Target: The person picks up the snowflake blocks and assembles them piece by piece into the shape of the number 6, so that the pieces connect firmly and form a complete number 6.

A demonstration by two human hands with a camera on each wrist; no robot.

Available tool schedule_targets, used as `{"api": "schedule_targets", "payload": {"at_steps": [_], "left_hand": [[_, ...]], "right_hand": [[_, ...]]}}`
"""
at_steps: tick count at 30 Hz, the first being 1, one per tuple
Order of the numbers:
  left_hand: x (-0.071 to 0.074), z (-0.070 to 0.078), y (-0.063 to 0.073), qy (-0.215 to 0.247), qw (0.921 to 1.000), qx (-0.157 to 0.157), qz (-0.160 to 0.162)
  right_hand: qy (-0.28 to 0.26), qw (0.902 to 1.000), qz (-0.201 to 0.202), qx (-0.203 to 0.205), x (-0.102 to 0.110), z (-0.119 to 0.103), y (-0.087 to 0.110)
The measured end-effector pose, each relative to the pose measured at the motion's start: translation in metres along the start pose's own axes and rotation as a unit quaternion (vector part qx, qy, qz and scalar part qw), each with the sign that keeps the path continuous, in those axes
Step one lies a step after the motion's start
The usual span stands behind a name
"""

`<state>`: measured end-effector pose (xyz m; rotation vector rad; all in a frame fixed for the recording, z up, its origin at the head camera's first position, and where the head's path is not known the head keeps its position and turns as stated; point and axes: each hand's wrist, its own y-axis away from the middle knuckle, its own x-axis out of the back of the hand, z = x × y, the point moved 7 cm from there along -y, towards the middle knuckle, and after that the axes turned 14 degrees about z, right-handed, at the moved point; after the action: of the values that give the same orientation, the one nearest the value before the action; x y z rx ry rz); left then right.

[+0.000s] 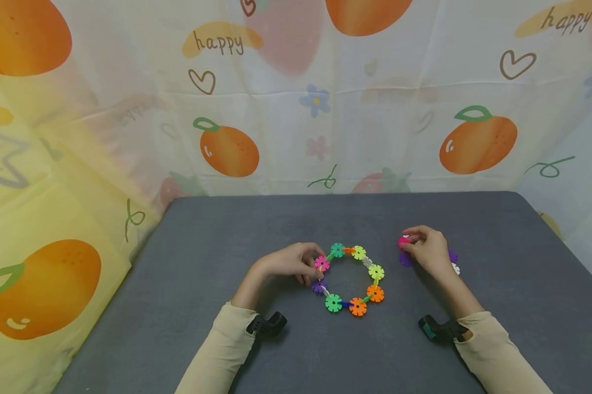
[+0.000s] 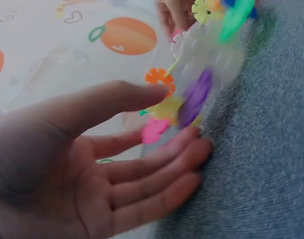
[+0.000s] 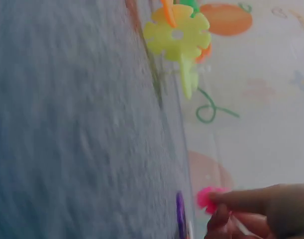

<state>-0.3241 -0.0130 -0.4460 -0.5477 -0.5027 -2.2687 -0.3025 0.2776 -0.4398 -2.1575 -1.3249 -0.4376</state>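
Dim light; motion-blurred wrist views.

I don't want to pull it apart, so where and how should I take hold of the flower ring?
I'd probably pinch the nearest orange disc by its notched outer rim, coming from the near side: that rim is uncovered, whereas the left hand is at the left of the flower ring.

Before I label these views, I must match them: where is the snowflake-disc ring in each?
Head: snowflake-disc ring, lower, right of centre.
Left wrist: ring, partly blurred, centre to upper right.
Right wrist: part of ring, top centre.
Shared landmark: grey tabletop, at bottom, right and left respectively.
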Motion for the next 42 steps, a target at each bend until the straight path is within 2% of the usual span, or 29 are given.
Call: {"api": "schedule_targets", "payload": {"at_steps": [2, 4, 9, 14, 18, 21, 25, 29, 32, 36, 42], "left_hand": [[0.001, 0.000, -0.002, 0.026, 0.9996, -0.002, 0.013], [0.002, -0.002, -0.004, 0.043, 0.9988, -0.006, 0.024], [0.001, -0.005, -0.009, 0.059, 0.9973, -0.012, 0.043], [-0.001, -0.009, -0.012, 0.099, 0.9923, 0.011, 0.074], [-0.003, -0.012, -0.014, 0.148, 0.9824, 0.042, 0.107], [-0.005, -0.015, -0.015, 0.161, 0.9778, 0.054, 0.124], [-0.006, -0.014, -0.016, 0.158, 0.9773, 0.045, 0.134], [-0.005, -0.012, -0.017, 0.148, 0.9787, 0.032, 0.140], [-0.004, -0.013, -0.016, 0.155, 0.9766, 0.043, 0.142], [-0.005, -0.017, -0.016, 0.188, 0.9698, 0.067, 0.140], [-0.007, -0.021, -0.018, 0.230, 0.9593, 0.076, 0.144]], "right_hand": [[-0.036, 0.9991, -0.022, 0.004, -0.007, -0.006, 0.004], [-0.077, 0.9951, -0.062, 0.009, -0.018, -0.013, 0.010], [-0.150, 0.9765, -0.155, -0.005, -0.039, -0.026, 0.024], [-0.144, 0.9653, -0.216, -0.024, -0.044, -0.030, 0.031], [-0.128, 0.9576, -0.257, -0.019, -0.046, -0.033, 0.035], [-0.120, 0.9568, -0.265, -0.012, -0.048, -0.034, 0.036], [-0.118, 0.9605, -0.251, -0.013, -0.049, -0.033, 0.035], [-0.130, 0.9647, -0.226, -0.038, -0.048, -0.031, 0.033], [-0.148, 0.9648, -0.209, -0.062, -0.047, -0.028, 0.032], [-0.178, 0.9576, -0.213, -0.077, -0.049, -0.026, 0.032], [-0.188, 0.9405, -0.273, -0.073, -0.055, -0.027, 0.037]]}}
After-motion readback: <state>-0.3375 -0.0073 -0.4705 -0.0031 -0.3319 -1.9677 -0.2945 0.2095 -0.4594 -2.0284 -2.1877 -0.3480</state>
